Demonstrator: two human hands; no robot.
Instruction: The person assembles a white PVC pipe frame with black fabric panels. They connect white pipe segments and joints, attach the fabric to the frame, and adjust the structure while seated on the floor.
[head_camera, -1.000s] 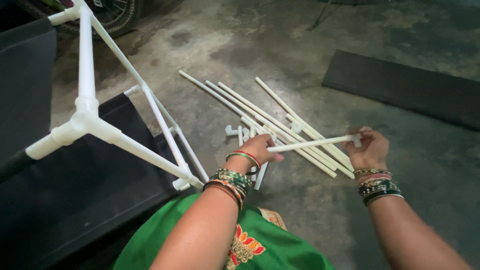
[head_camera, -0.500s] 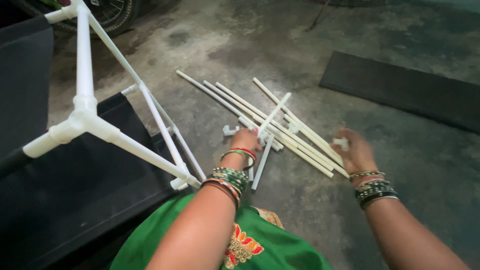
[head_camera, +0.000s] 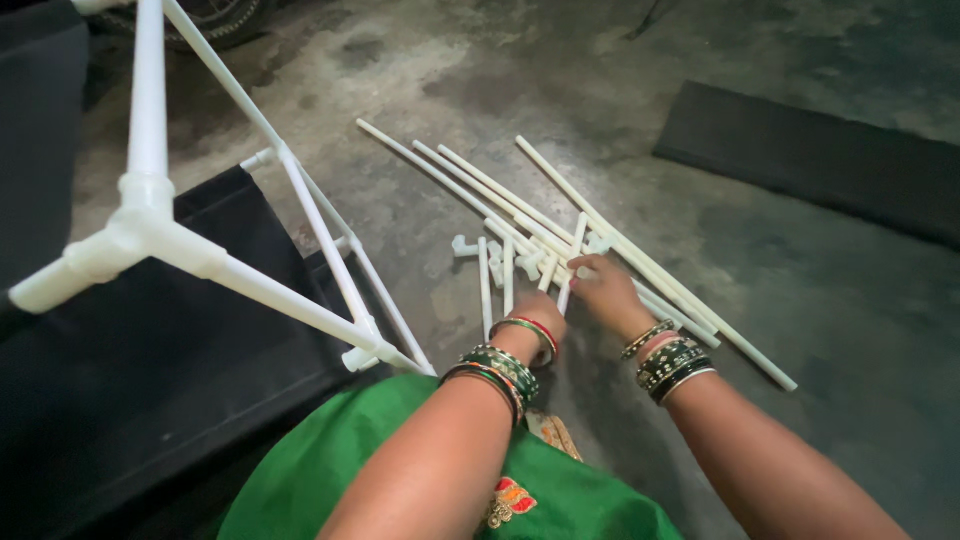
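Below, both bangled hands worked over a loose pile of thin white plastic rods (head_camera: 560, 215) on the concrete floor (head_camera: 840, 330). The left hand (head_camera: 535, 318) gripped one short white rod (head_camera: 574, 262), its long axis pointing away and slightly right. The right hand (head_camera: 608, 290), nearer the pile, touched rods; whether it gripped any could not be told. Roughly eight rods and several small white connectors (head_camera: 465, 246) lay there. One assembled white pipe frame (head_camera: 150, 235) stood left.

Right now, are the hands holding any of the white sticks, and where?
Both the left hand and right hand rest on the white rods near their lower ends; a firm grip cannot be told.
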